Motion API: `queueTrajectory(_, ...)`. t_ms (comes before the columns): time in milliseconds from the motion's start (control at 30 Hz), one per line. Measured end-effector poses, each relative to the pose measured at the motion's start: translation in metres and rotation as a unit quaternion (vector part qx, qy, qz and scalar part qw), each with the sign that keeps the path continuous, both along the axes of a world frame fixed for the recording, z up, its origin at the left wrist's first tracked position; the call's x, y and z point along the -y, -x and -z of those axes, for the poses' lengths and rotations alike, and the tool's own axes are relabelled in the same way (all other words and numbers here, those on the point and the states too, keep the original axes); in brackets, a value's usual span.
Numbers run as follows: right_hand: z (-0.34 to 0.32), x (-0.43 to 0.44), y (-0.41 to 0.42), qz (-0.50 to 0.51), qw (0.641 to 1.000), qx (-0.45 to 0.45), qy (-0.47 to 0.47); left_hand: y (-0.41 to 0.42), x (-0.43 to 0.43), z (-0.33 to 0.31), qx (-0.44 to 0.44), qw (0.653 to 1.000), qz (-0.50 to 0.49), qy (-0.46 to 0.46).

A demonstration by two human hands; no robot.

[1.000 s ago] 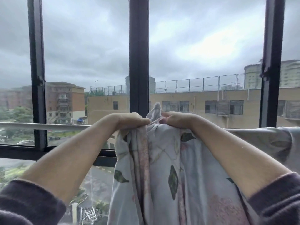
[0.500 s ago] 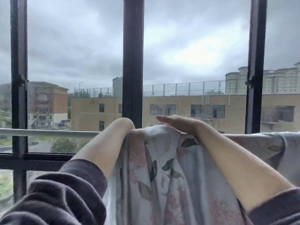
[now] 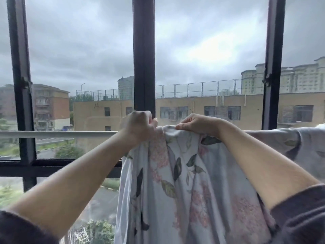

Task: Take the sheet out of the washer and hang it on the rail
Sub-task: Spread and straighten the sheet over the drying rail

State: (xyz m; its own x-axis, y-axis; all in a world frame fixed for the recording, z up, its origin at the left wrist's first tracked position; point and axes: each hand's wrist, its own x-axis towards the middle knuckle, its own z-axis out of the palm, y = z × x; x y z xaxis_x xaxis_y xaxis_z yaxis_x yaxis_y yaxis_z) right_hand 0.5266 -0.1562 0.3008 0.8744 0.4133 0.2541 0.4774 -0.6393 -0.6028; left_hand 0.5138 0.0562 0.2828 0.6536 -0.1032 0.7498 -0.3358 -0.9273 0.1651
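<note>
- At the rail before a window, our left hand (image 3: 140,124) is closed in a fist, knuckles up, gripping the top edge of the sheet (image 3: 184,182).
- Just to its right, our right hand (image 3: 197,124) has its fingers curled down over a fold of the same edge and holds it; the thumb is hidden.
- Both hands sit close together at rail height, a small gap between them, in front of the middle bar of the window frame (image 3: 144,59).
- Our bare forearms reach up from the lower corners, with dark sleeves (image 3: 302,213) pushed back near the elbows.
- From the hands the sheet hangs down between our arms in loose folds to the bottom edge of the view. It is pale, printed with pink flowers and dark green leaves.
- To the right, more of the sheet lies draped over the rail (image 3: 52,133) and runs off to the right edge.
- To the left of our hands the rail is bare: a pale, level bar that crosses the window.
- Behind it stand the frame's dark upright bars and one low crossbar.
- Through the glass we see tan and brick buildings (image 3: 193,106), a fenced rooftop, trees and a wet road below, under a heavy grey sky.
</note>
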Motion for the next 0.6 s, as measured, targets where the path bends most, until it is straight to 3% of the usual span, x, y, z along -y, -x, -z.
queueTrajectory(67,-0.001,-0.003,0.003,0.003,1.000,-0.019,-0.010,0.016,-0.010,0.022,0.041,0.998,-0.028,-0.024)
queueTrajectory(133,-0.002,-0.005,0.004,0.013,1.000,-0.026,-0.002,0.033,-0.018,0.035,0.077,0.987,-0.123,-0.062)
queueTrajectory(200,-0.003,-0.006,0.005,0.028,0.999,-0.029,0.006,0.045,-0.022,0.043,0.026,0.980,-0.187,-0.067)
queueTrajectory(267,-0.004,-0.006,0.006,0.030,0.999,-0.037,0.002,0.048,-0.022,0.049,-0.055,0.975,-0.209,-0.049)
queueTrajectory(333,-0.005,-0.005,0.008,0.031,0.999,-0.040,0.005,0.048,-0.020,0.052,-0.083,0.974,-0.204,-0.052)
queueTrajectory(400,-0.005,-0.004,0.008,0.034,0.999,-0.037,0.005,0.048,-0.019,0.050,-0.069,0.989,-0.133,0.019)
queueTrajectory(467,-0.006,-0.001,0.006,0.036,0.999,-0.039,-0.004,0.047,-0.018,0.041,-0.055,0.986,-0.006,0.157)
queueTrajectory(533,-0.006,0.001,0.005,0.034,0.998,-0.045,-0.008,0.038,-0.017,0.018,-0.061,0.953,0.079,0.287)
queueTrajectory(600,-0.005,0.001,0.004,0.033,0.998,-0.046,-0.007,0.020,-0.017,-0.019,-0.024,0.921,0.091,0.379)
